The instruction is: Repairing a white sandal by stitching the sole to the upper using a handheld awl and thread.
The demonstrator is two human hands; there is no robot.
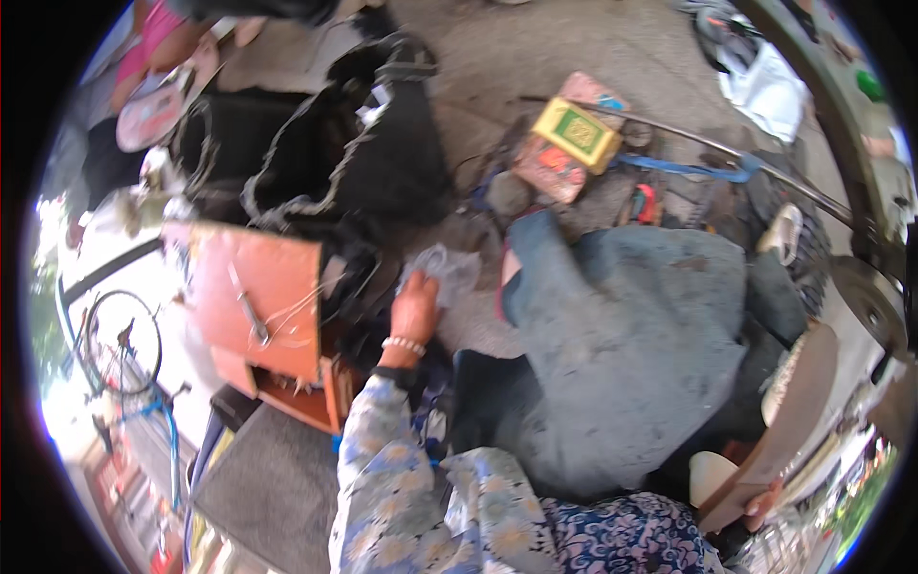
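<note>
Blurrily, left hand (414, 308) at a crumpled see-through plastic bag (459, 272), can't tell if it's gripping, open black sack (400, 143), inside too dark to see.

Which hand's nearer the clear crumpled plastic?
Left. The left hand is right at the clear crumpled plastic, fingers over its left part, apparently touching. The right hand can't be made out here, so its position can't be told.
</note>
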